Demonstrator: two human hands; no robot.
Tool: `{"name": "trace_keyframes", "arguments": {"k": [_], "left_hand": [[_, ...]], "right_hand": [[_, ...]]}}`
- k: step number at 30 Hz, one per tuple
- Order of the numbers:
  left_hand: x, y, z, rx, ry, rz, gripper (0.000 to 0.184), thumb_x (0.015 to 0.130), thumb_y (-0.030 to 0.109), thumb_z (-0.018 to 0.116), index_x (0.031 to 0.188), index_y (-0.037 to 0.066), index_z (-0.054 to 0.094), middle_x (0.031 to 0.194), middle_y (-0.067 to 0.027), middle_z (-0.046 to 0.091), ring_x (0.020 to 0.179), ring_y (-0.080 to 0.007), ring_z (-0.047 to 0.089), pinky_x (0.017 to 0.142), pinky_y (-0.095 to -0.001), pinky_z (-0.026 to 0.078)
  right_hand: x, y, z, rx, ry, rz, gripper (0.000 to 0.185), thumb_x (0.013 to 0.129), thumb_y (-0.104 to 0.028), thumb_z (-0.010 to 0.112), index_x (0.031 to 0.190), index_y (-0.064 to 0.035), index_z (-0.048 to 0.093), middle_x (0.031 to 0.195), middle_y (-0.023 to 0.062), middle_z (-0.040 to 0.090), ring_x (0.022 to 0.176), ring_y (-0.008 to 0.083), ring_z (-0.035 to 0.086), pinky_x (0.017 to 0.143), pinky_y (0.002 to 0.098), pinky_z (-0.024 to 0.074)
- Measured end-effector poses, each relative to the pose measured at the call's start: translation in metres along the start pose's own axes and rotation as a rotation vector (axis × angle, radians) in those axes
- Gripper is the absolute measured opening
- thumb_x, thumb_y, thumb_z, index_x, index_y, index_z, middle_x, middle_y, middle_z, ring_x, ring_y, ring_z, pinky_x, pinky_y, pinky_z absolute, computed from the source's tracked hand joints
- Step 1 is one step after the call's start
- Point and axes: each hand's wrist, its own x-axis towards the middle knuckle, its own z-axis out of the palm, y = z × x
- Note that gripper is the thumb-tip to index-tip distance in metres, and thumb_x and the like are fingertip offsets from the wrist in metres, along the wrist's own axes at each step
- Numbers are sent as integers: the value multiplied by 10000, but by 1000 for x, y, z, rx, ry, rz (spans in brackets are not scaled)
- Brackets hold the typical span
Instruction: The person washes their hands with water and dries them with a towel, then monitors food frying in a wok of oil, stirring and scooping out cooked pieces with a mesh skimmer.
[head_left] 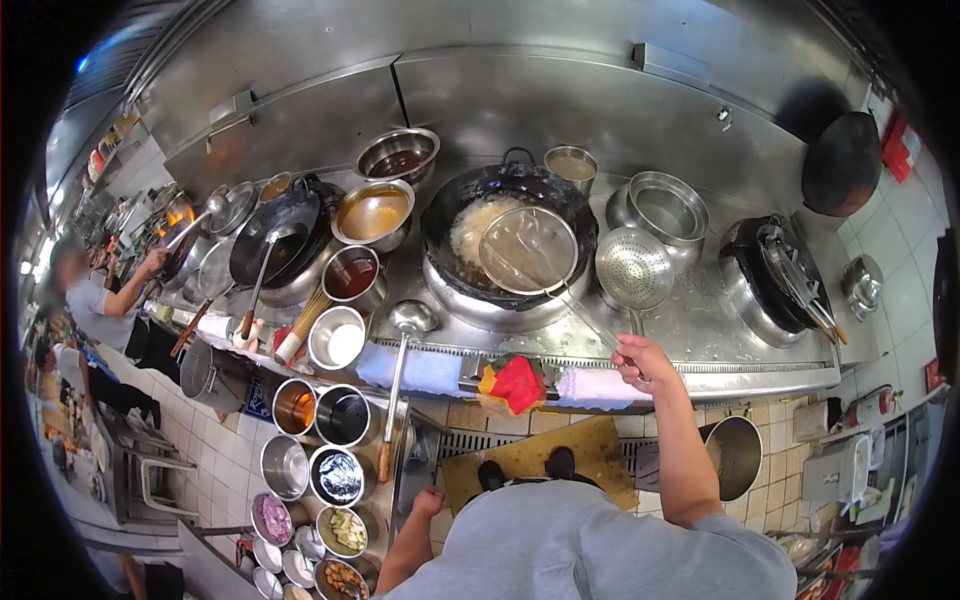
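My right hand [643,362] is closed around the handle of a round mesh strainer [528,250]. The strainer's basket is over a large black wok [440,205], where pale, frothy liquid [472,232] bubbles beside and below the mesh. Low at my side, my left hand [430,500] is curled into a loose fist, with nothing visible in it. Nearest to that hand is the wooden handle of a ladle [400,350] lying across the counter edge. A perforated skimmer [636,268] rests right of the wok, against a steel pot [668,210].
Bowls of brown liquid [374,213] stand left of the wok. Several ingredient containers [342,475] line the side counter. Folded cloths [515,383] lie along the stove's front edge. Another wok [275,245] sits further left, and a co-worker [100,300] works beyond it. A bucket [735,455] stands at right.
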Motion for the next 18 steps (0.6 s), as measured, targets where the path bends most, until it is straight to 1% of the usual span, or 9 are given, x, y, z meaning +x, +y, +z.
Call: {"name": "trace_keyframes", "arguments": {"k": [4, 6, 8, 10, 12, 13, 15, 16, 18], "left_hand": [[22, 15, 3, -61, -76, 17, 416, 759, 390, 534, 1080, 133, 599, 1105, -139, 576, 1060, -266, 527, 911, -340, 403], [31, 21, 3, 43, -14, 87, 416, 767, 400, 525, 1073, 127, 596, 1075, -141, 590, 1040, -268, 538, 901, -340, 408], [66, 1, 21, -211, -38, 156, 398, 772, 388, 527, 1059, 122, 597, 1059, -134, 599, 1017, -265, 552, 883, -338, 419], [71, 9, 15, -202, -61, 153, 385, 773, 376, 531, 1052, 120, 598, 1054, -133, 601, 1006, -266, 557, 874, -337, 425], [73, 16, 11, -194, -85, 150, 372, 774, 364, 534, 1045, 118, 599, 1048, -133, 603, 995, -267, 562, 865, -335, 431], [74, 15, 8, -174, -94, 129, 368, 772, 353, 539, 1048, 118, 598, 1045, -132, 604, 992, -267, 564, 861, -333, 433], [68, 25, -4, -146, -104, 109, 364, 769, 343, 544, 1051, 118, 596, 1042, -130, 606, 989, -267, 566, 857, -331, 436], [52, 37, -16, -87, -82, 119, 364, 770, 342, 542, 1054, 119, 594, 1043, -128, 606, 993, -266, 565, 858, -332, 435], [40, 46, -19, -41, -62, 124, 365, 771, 340, 539, 1058, 120, 592, 1043, -126, 606, 997, -266, 563, 859, -333, 435]], "right_hand": [[-22, 6, -28, 269, 111, -71, 228, 853, -63, 477, 1081, -70, 460, 663, 33, 493, 402, 65, 372, 342, 195, 289], [-31, 11, -60, 359, 138, -323, 185, 871, -80, 461, 1055, -92, 458, 686, 41, 494, 405, 72, 377, 343, 195, 304], [-46, -10, -49, 383, 606, -478, 237, 884, -86, 428, 1120, -88, 447, 683, 46, 490, 435, 76, 402, 370, 210, 345], [-41, -14, -98, -255, 921, -563, 314, 869, -76, 425, 1181, -59, 449, 720, 113, 544, 502, 170, 498, 462, 296, 433], [-12, -14, -189, -808, 1292, -564, 356, 837, -70, 440, 1188, -24, 473, 827, 193, 589, 667, 287, 588, 626, 371, 471], [-20, -23, -204, -807, 1299, -559, 356, 837, -70, 440, 1188, -24, 473, 827, 193, 589, 667, 287, 588, 626, 371, 471], [-35, -39, -216, -1134, 1213, -330, 336, 814, -76, 450, 1134, 6, 513, 927, 248, 581, 828, 349, 593, 737, 383, 452], [-46, -44, -209, -1134, 1215, -325, 336, 814, -76, 450, 1134, 6, 513, 927, 248, 581, 828, 349, 593, 737, 383, 452], [-64, -57, -184, -842, 1251, -309, 301, 817, -87, 449, 1086, 4, 548, 967, 237, 585, 874, 353, 589, 763, 385, 448]]}}
